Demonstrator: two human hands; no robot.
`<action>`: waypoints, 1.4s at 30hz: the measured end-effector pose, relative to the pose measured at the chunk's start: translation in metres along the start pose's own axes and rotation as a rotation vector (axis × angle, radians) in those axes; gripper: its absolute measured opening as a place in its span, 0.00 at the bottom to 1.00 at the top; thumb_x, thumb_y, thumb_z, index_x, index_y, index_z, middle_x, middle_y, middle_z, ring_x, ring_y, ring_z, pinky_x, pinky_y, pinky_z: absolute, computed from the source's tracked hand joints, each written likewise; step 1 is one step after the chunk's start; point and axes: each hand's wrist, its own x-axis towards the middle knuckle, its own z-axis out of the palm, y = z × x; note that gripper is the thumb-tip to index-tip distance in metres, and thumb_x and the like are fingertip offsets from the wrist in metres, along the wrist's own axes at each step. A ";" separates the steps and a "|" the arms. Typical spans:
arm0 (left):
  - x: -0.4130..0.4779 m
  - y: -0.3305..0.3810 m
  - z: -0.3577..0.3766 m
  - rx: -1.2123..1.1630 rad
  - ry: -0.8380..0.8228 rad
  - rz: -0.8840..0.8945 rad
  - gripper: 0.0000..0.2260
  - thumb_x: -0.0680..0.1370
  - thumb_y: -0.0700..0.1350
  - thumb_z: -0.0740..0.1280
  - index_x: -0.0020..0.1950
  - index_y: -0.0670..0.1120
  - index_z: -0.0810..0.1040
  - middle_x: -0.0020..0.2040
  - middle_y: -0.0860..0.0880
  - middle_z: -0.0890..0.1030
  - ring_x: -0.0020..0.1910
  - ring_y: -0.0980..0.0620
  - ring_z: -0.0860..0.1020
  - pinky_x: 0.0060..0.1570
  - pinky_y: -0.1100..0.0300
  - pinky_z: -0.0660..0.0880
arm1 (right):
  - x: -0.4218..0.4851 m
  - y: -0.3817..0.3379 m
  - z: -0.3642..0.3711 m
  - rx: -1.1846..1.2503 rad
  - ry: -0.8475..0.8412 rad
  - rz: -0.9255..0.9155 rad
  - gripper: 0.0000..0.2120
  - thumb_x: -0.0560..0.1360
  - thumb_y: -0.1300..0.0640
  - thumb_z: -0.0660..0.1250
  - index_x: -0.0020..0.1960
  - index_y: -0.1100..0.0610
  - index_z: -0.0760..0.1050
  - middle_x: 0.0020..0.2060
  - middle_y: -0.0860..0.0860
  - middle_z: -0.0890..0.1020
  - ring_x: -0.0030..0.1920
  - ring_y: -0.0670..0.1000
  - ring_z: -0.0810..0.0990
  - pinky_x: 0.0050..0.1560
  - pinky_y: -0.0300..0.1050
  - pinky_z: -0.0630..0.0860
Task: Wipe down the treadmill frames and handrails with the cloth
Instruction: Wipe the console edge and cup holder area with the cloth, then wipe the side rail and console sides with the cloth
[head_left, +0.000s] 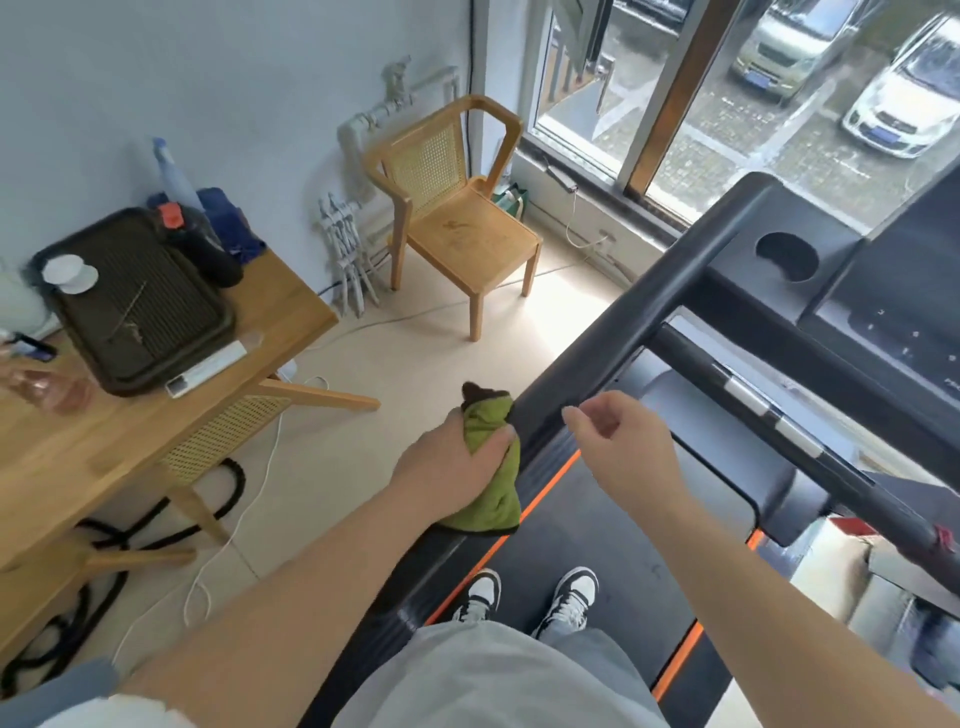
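Left hand (451, 463) grips cloth (496, 501) against handrail (649, 306), right hand (626, 449) loose — tray (171, 312) holds cup (70, 273).

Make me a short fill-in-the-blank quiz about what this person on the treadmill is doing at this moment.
1. The left hand grips a ____ cloth against the black handrail.
2. The right hand hovers by the handrail, its fingers holding ____.
3. The stripe along the edge of the treadmill belt is ____.

Missing words: green; nothing; orange.
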 end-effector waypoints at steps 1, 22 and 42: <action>0.013 0.007 -0.001 -0.080 -0.046 -0.002 0.26 0.79 0.71 0.57 0.64 0.54 0.75 0.60 0.49 0.82 0.58 0.45 0.79 0.61 0.51 0.74 | -0.006 -0.003 0.006 0.013 0.000 0.003 0.09 0.78 0.44 0.71 0.45 0.49 0.79 0.39 0.44 0.81 0.41 0.44 0.80 0.41 0.40 0.73; -0.025 -0.057 -0.006 -0.182 -0.023 -0.026 0.25 0.82 0.69 0.53 0.75 0.61 0.65 0.66 0.51 0.80 0.64 0.43 0.77 0.62 0.52 0.70 | -0.049 -0.012 0.051 -0.009 -0.110 0.005 0.16 0.73 0.40 0.75 0.40 0.51 0.77 0.34 0.46 0.80 0.36 0.47 0.78 0.39 0.43 0.73; 0.010 0.020 -0.006 -0.147 -0.151 -0.043 0.34 0.73 0.78 0.59 0.74 0.64 0.64 0.62 0.56 0.79 0.61 0.48 0.78 0.62 0.54 0.71 | 0.006 0.029 -0.046 0.099 0.010 0.070 0.04 0.80 0.47 0.69 0.51 0.46 0.77 0.39 0.45 0.81 0.37 0.46 0.79 0.35 0.39 0.70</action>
